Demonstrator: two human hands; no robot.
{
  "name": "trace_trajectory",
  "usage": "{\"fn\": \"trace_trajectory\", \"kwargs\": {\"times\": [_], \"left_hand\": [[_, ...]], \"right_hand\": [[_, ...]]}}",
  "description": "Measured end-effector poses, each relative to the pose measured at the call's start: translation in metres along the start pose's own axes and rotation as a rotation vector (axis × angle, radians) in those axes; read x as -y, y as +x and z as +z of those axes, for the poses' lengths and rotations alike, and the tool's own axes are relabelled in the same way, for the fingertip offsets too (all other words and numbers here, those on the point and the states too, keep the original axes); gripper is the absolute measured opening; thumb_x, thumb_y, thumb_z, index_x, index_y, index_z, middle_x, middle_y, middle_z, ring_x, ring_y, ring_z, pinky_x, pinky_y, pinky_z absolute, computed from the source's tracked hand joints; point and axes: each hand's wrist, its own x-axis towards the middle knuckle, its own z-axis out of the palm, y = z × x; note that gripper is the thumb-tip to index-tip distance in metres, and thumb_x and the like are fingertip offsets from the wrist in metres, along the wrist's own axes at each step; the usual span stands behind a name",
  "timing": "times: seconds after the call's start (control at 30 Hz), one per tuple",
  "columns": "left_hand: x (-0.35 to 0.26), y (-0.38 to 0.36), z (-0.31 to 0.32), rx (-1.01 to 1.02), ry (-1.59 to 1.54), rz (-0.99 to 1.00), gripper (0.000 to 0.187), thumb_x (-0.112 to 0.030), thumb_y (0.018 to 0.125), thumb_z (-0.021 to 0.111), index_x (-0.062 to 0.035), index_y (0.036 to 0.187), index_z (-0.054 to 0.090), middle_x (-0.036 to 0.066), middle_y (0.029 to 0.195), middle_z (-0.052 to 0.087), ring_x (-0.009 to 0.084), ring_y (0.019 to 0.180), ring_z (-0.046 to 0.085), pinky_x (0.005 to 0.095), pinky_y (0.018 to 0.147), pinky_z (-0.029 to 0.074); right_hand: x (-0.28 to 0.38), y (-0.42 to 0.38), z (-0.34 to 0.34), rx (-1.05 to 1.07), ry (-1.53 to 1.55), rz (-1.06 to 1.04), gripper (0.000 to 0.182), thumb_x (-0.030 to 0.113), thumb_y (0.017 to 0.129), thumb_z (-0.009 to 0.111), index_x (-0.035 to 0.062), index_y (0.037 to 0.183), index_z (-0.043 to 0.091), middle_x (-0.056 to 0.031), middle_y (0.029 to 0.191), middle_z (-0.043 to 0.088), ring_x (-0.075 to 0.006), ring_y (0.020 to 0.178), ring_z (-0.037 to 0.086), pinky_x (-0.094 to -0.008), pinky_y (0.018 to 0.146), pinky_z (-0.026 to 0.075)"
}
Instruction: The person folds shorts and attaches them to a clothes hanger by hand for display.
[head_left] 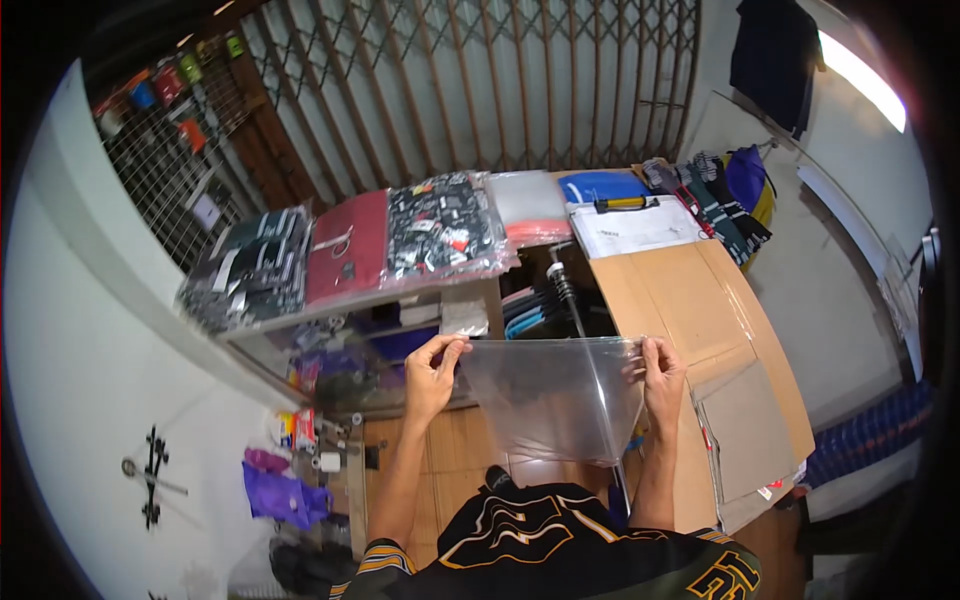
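Note:
A clear plastic bag hangs stretched between my two hands, in front of my body. My left hand pinches its upper left corner between thumb and fingers. At the upper right corner, my right hand grips the bag, with some fingers behind the film. The bag looks flat, and the floor shows through it. A metal pole runs behind the bag and is partly seen through it.
Packed clothes in plastic, among them a maroon pack and a black patterned pack, lie on a glass counter. To the right is a cardboard-covered table with white papers. A folding metal gate stands behind.

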Motion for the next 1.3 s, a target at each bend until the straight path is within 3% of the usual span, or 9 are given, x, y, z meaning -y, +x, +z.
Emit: {"fn": "trace_trajectory", "kwargs": {"times": [0.07, 0.2, 0.37, 0.53, 0.93, 1.0, 1.17, 1.27, 1.3], "left_hand": [[0.009, 0.035, 0.005, 0.065, 0.125, 0.079, 0.019, -0.016, 0.098, 0.063, -0.0001, 0.101, 0.071, 0.006, 0.085, 0.074, 0.0079, 0.074, 0.064, 0.0231, 0.067, 0.050], [0.008, 0.091, 0.023, 0.220, -0.099, -0.136, 0.021, -0.019, 0.100, 0.060, -0.0010, 0.105, 0.068, 0.005, 0.090, 0.072, 0.0066, 0.071, 0.063, 0.0202, 0.058, 0.048], [0.050, 0.171, 0.050, 0.366, -0.257, -0.052, 0.022, -0.017, 0.101, 0.057, 0.0039, 0.105, 0.064, 0.011, 0.095, 0.070, 0.0166, 0.082, 0.070, 0.0262, 0.072, 0.058], [0.067, 0.261, 0.080, 0.429, -0.322, -0.041, 0.022, -0.016, 0.101, 0.057, 0.0042, 0.106, 0.063, 0.010, 0.096, 0.069, 0.0168, 0.088, 0.070, 0.0269, 0.079, 0.059], [0.122, 0.516, 0.150, 0.441, -0.223, 0.047, 0.023, -0.020, 0.102, 0.055, 0.0024, 0.104, 0.061, 0.011, 0.096, 0.069, 0.0155, 0.083, 0.069, 0.0276, 0.075, 0.058], [0.138, 0.552, 0.159, 0.427, -0.201, 0.010, 0.023, -0.020, 0.102, 0.054, 0.0020, 0.104, 0.061, 0.010, 0.095, 0.069, 0.0154, 0.083, 0.069, 0.0279, 0.075, 0.058], [0.192, 0.635, 0.177, 0.359, -0.148, -0.068, 0.024, -0.016, 0.103, 0.053, 0.0058, 0.105, 0.061, 0.015, 0.097, 0.070, 0.0199, 0.086, 0.070, 0.0289, 0.077, 0.058], [0.233, 0.680, 0.188, 0.265, -0.137, -0.132, 0.020, -0.012, 0.102, 0.052, 0.0070, 0.104, 0.060, 0.018, 0.097, 0.070, 0.0219, 0.082, 0.072, 0.0298, 0.072, 0.060], [0.248, 0.692, 0.189, 0.248, -0.139, -0.167, 0.020, -0.010, 0.101, 0.053, 0.0080, 0.105, 0.060, 0.021, 0.099, 0.070, 0.0246, 0.083, 0.072, 0.0302, 0.072, 0.061]], "right_hand": [[-0.004, 0.018, 0.007, -0.043, -0.017, -0.031, 0.024, 0.022, 0.102, 0.055, 0.0014, 0.097, 0.067, -0.0064, 0.075, 0.068, -0.0100, 0.058, 0.062, -0.0216, 0.050, 0.047], [-0.001, 0.041, 0.020, -0.160, -0.061, -0.078, 0.025, 0.022, 0.102, 0.055, 0.0007, 0.098, 0.067, -0.0058, 0.073, 0.067, -0.0098, 0.057, 0.062, -0.0205, 0.047, 0.044], [-0.003, 0.081, 0.039, -0.288, -0.186, -0.152, 0.027, 0.024, 0.103, 0.054, 0.0003, 0.100, 0.067, -0.0051, 0.069, 0.064, -0.0073, 0.048, 0.055, -0.0198, 0.041, 0.037], [-0.010, 0.146, 0.060, -0.347, -0.187, -0.255, 0.022, 0.018, 0.101, 0.058, -0.0003, 0.101, 0.069, -0.0053, 0.063, 0.062, -0.0049, 0.046, 0.050, -0.0194, 0.041, 0.036], [-0.055, 0.427, 0.103, -0.241, -0.276, -0.250, 0.028, 0.026, 0.102, 0.056, 0.0007, 0.097, 0.068, 0.0047, 0.057, 0.049, -0.0019, 0.040, 0.037, -0.0214, 0.036, 0.027], [-0.082, 0.487, 0.106, -0.224, -0.331, -0.324, 0.026, 0.022, 0.099, 0.062, -0.0014, 0.091, 0.068, 0.0058, 0.061, 0.046, -0.0021, 0.053, 0.037, -0.0227, 0.047, 0.028], [-0.133, 0.606, 0.134, -0.248, -0.392, -0.338, 0.026, 0.023, 0.096, 0.066, -0.0028, 0.091, 0.068, 0.0020, 0.062, 0.049, -0.0042, 0.059, 0.039, -0.0240, 0.052, 0.033], [-0.161, 0.641, 0.161, -0.336, -0.383, -0.436, 0.029, 0.020, 0.094, 0.066, -0.0032, 0.111, 0.064, -0.0098, 0.081, 0.067, -0.0138, 0.070, 0.057, -0.0289, 0.067, 0.047], [-0.169, 0.639, 0.171, -0.326, -0.341, -0.431, 0.035, 0.018, 0.093, 0.066, -0.0033, 0.120, 0.060, -0.0168, 0.095, 0.070, -0.0215, 0.082, 0.063, -0.0322, 0.078, 0.050]]}}
